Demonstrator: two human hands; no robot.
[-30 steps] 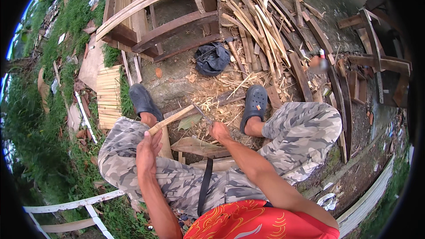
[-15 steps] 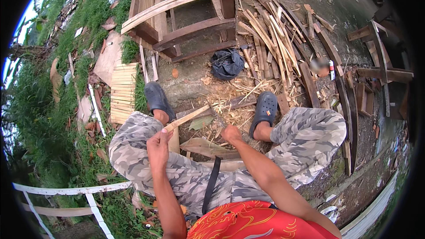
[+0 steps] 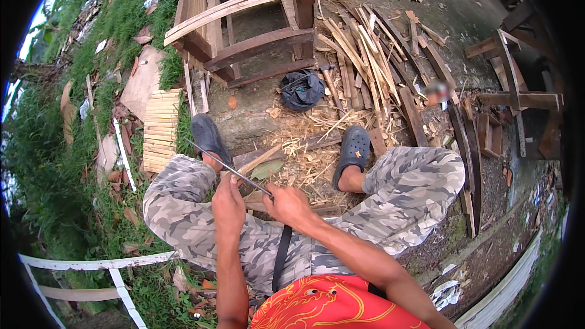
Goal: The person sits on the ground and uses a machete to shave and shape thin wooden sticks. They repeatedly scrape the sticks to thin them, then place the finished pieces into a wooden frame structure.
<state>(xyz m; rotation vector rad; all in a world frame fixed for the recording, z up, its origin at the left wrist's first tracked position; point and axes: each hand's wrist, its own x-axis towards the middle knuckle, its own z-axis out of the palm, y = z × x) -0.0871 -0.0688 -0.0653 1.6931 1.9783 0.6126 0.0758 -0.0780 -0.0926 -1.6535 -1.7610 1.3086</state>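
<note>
My left hand [image 3: 229, 206] is closed on the near end of a pale wooden strip [image 3: 263, 159], which slants away between my feet. In my right hand [image 3: 289, 207] is the handle of a long-bladed knife [image 3: 225, 166]. Its thin dark blade, seen nearly edge-on, points far left and crosses over the strip just beyond my left fingers. I cannot tell whether blade and strip touch. Past the strip's far end, a dark board [image 3: 320, 141] lies on the ground among wood shavings [image 3: 308, 161].
Ahead stands a wooden frame [image 3: 262, 44] with pale strips across its top. A black plastic bag [image 3: 302, 90], a hammer [image 3: 333, 90] and a pile of wooden strips [image 3: 368, 55] lie beyond my feet. A slatted bundle [image 3: 161, 131] rests at left beside grass.
The knife has swung up and left from low between my feet to across the strip by my left hand. My right hand has come nearer to the left one.
</note>
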